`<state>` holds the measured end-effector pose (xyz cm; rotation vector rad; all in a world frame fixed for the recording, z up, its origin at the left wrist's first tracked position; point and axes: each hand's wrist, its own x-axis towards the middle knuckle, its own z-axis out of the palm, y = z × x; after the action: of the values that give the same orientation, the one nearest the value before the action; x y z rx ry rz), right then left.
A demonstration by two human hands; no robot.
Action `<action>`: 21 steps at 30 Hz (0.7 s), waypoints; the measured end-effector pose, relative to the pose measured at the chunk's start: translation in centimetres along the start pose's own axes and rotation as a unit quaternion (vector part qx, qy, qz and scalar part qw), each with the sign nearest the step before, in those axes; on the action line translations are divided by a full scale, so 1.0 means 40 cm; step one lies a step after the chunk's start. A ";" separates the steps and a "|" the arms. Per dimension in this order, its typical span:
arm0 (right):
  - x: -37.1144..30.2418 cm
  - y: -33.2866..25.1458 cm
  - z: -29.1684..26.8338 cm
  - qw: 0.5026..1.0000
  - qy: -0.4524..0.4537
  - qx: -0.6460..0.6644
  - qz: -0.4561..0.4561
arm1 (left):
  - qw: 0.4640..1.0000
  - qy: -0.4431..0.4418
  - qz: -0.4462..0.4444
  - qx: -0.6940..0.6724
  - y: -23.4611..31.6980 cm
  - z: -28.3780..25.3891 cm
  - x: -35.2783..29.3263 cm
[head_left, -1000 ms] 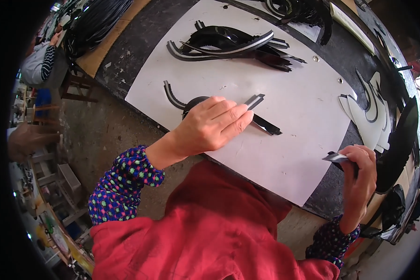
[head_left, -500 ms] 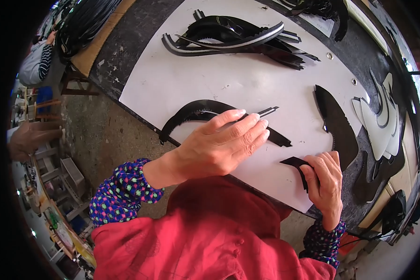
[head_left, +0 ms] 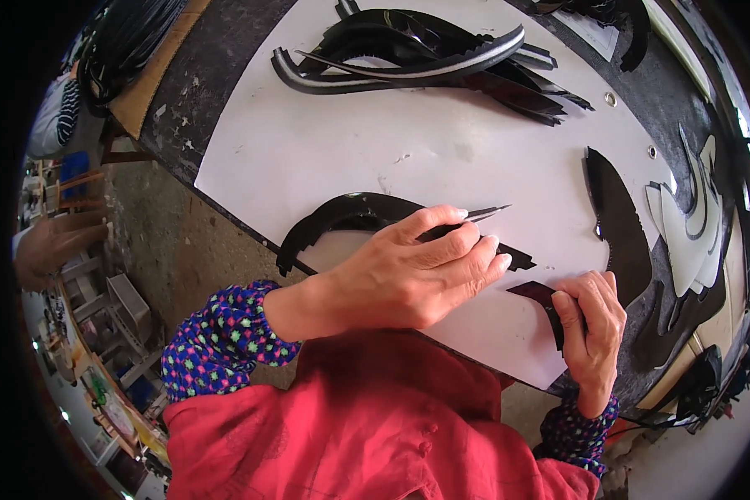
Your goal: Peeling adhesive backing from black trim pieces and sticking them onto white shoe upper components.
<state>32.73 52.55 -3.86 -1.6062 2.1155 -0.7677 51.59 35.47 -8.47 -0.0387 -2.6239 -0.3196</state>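
On the white sheet (head_left: 308,150) lies a curved black strip (head_left: 329,218) with a notched inner edge and a glossy face. My left hand (head_left: 417,275) reaches over it, palm down, its fingers bent around the strip's middle; the thumb is hidden. A thin pointed end (head_left: 492,212) and a notched end (head_left: 521,261) stick out past the fingers. My right hand (head_left: 593,329) is closed on a small curved black piece (head_left: 542,300) at the sheet's near right edge, thumb against its side.
Several curved black strips (head_left: 408,71) lie piled at the far side. To the right are a wide black panel (head_left: 621,225), white curved templates (head_left: 687,242) and more black pieces. The dark table's edge (head_left: 233,218) runs along the left. At the far left a person's striped sleeve (head_left: 68,117) shows.
The view has moved slightly closer. My left fingers have bent more and shifted a little right; the strip under them has tilted and now shines. My right hand keeps its hold.
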 end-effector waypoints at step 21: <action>0.046 0.009 -0.002 1.000 -0.026 -0.015 0.007 | 0.999 -0.031 -0.029 0.006 -0.002 -0.017 0.003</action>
<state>31.89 50.87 -3.96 -1.6066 2.1092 -0.6839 51.80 35.23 -7.84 0.0317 -2.6924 -0.3289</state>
